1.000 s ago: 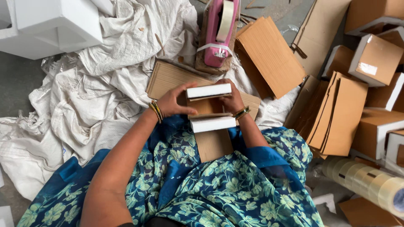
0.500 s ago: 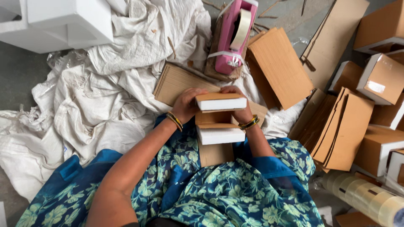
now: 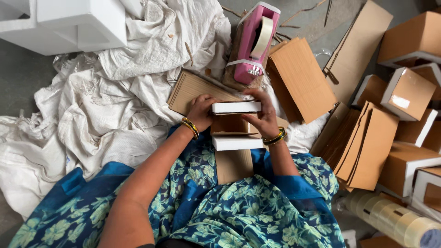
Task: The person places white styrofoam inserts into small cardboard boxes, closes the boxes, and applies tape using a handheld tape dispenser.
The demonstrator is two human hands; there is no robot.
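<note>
My left hand [image 3: 200, 109] and right hand [image 3: 263, 115] grip the carton [image 3: 235, 138] over my lap, now raised nearer the tape dispenser [image 3: 254, 46]; far flap [image 3: 236, 107] folded in, near flap [image 3: 237, 142] open.

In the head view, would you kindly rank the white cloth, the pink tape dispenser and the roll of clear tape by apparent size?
1. white cloth
2. pink tape dispenser
3. roll of clear tape, though it is cut off by the frame and nearer the camera, so unsure.

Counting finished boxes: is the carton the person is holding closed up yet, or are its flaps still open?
Still open. The carton shows its brown inside between two white-edged flaps; the left hand and right hand grip the far flap.
</note>
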